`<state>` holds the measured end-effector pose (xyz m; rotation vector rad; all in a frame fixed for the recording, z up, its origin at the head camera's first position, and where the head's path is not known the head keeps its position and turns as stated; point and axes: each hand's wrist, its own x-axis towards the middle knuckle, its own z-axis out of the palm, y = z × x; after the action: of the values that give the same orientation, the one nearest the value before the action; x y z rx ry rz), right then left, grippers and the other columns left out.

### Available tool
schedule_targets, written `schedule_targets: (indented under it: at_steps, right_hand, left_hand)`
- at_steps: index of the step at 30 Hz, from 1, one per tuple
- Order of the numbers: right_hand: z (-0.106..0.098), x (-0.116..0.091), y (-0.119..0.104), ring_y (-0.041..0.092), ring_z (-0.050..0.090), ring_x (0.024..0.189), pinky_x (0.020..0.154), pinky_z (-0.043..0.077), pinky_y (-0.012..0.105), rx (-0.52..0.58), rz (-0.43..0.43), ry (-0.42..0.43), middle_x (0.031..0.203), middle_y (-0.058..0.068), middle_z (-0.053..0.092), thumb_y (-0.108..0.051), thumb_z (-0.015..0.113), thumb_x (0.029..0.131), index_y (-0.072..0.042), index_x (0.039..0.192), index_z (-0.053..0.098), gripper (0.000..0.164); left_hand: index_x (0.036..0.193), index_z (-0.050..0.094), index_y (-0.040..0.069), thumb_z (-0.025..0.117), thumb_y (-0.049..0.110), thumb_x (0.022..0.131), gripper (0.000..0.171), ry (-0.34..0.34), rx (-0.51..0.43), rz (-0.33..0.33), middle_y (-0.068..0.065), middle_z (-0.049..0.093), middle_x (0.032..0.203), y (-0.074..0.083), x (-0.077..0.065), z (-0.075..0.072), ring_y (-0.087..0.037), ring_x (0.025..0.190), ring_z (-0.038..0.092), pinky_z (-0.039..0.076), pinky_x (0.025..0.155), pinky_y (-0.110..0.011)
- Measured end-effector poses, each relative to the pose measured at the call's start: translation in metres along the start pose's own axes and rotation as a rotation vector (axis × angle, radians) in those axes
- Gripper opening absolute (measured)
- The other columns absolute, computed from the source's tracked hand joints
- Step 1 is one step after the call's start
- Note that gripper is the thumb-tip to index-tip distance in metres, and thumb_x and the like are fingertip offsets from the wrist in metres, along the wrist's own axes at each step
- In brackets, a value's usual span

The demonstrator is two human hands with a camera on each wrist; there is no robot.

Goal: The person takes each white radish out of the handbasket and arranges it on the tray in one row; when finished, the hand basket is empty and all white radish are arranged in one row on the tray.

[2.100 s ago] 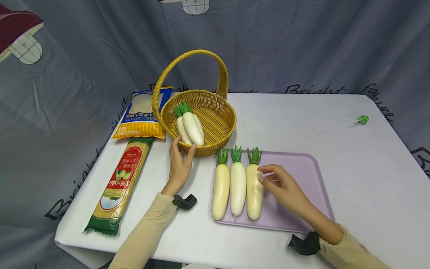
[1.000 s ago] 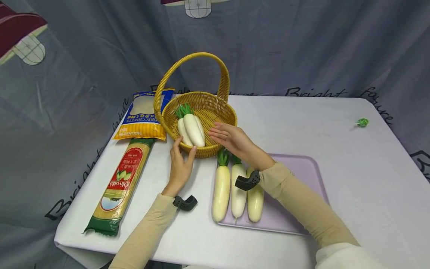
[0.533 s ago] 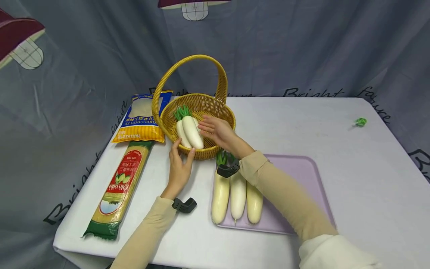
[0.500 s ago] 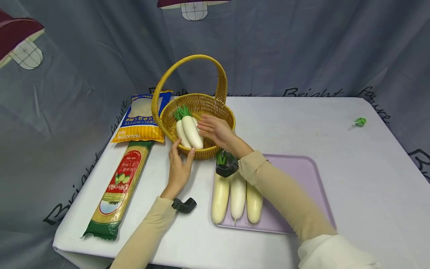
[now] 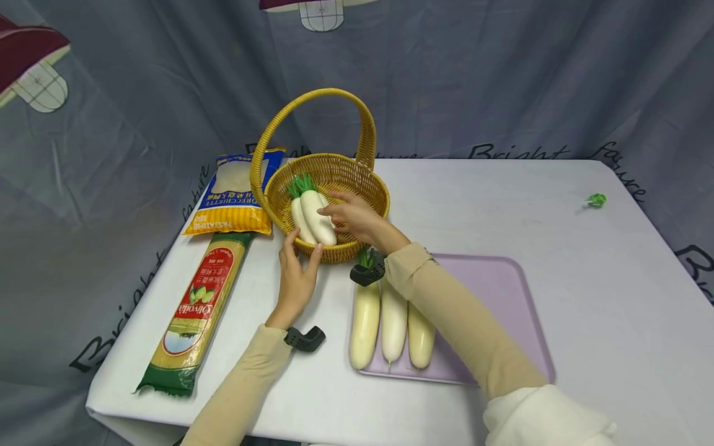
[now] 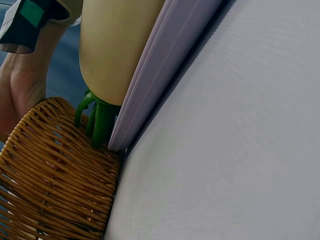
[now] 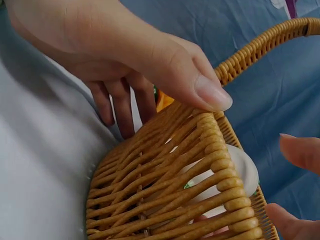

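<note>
A wicker basket (image 5: 334, 253) with a tall handle holds small white radishes (image 5: 317, 217) with green tops, heaped at its left side. My left hand (image 5: 297, 282) grips the basket's near rim; in the right wrist view its thumb lies over the rim and its fingers run down outside the wall. My right hand (image 5: 357, 220) reaches over the basket's right side, fingertips at the small radishes. Its thumb and finger stand apart beside a white radish (image 7: 245, 167) in the right wrist view. Three long daikon radishes (image 5: 365, 328) lie on a lilac tray (image 5: 491, 285), partly under the right forearm.
Left of the basket lie a blue and yellow pasta bag (image 5: 231, 204) and a long spaghetti pack (image 5: 195, 316). A small green piece (image 5: 596, 200) sits far right on the white table (image 5: 586, 297). Grey cloth (image 5: 474, 74) hangs behind.
My right hand has moved from above the tray up and left into the basket, and its fingers now bend down to the small radishes. The left hand stays at the rim.
</note>
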<state>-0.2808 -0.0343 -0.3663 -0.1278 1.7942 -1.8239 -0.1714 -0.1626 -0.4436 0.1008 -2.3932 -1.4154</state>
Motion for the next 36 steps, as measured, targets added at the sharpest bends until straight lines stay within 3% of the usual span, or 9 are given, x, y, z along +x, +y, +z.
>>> schedule_targets:
  at_steps: [4,12,18,25,36]
  right_hand:
    - [0.0028,0.0001,-0.0005,0.032,0.040,0.124,0.096,0.043,0.044,-0.097,0.018,-0.004,0.145,0.009,0.026,-0.011,0.067,0.079,-0.016,0.141,0.029,0.073]
    - [0.0069,0.0005,0.0004,0.026,0.046,0.120,0.090,0.047,0.041,-0.216,-0.001,-0.019,0.139,0.015,0.036,-0.005,0.068,0.077,-0.021,0.142,0.026,0.080]
    - [0.0066,0.0019,0.0025,0.028,0.054,0.108,0.081,0.050,0.038,-0.198,-0.018,-0.043,0.132,0.019,0.045,0.002,0.065,0.077,-0.027,0.142,0.026,0.081]
    - [0.0050,0.0025,0.0031,0.027,0.054,0.104,0.072,0.049,0.033,-0.157,-0.036,-0.088,0.128,0.020,0.045,0.006,0.058,0.079,-0.030,0.140,0.030,0.076]
    - [0.0006,0.0024,0.0016,0.024,0.052,0.107,0.078,0.050,0.035,-0.130,-0.017,-0.131,0.138,0.013,0.035,0.000,0.057,0.082,-0.030,0.136,0.039,0.064]
  left_hand:
    - [0.139,0.021,0.017,0.047,0.047,0.090,0.063,0.001,-0.002,0.006,-0.019,0.025,0.139,0.0009,0.0000,-0.0001,-0.030,0.128,0.031,0.029,0.107,-0.047]
    - [0.139,0.021,0.017,0.046,0.047,0.090,0.063,-0.002,0.000,0.007,-0.019,0.025,0.138,0.0018,-0.0002,-0.0004,-0.030,0.127,0.031,0.029,0.107,-0.047]
    - [0.140,0.020,0.017,0.045,0.048,0.091,0.063,-0.008,0.001,0.003,-0.018,0.023,0.140,0.0005,0.0003,0.0003,-0.030,0.128,0.031,0.029,0.107,-0.047]
    - [0.140,0.021,0.018,0.046,0.047,0.091,0.062,-0.002,-0.004,0.002,-0.018,0.023,0.140,0.0004,0.0000,-0.0003,-0.030,0.128,0.030,0.028,0.107,-0.047]
    - [0.139,0.021,0.017,0.046,0.048,0.090,0.063,0.002,0.007,-0.001,-0.020,0.026,0.137,0.0006,0.0001,-0.0004,-0.031,0.126,0.032,0.029,0.106,-0.047]
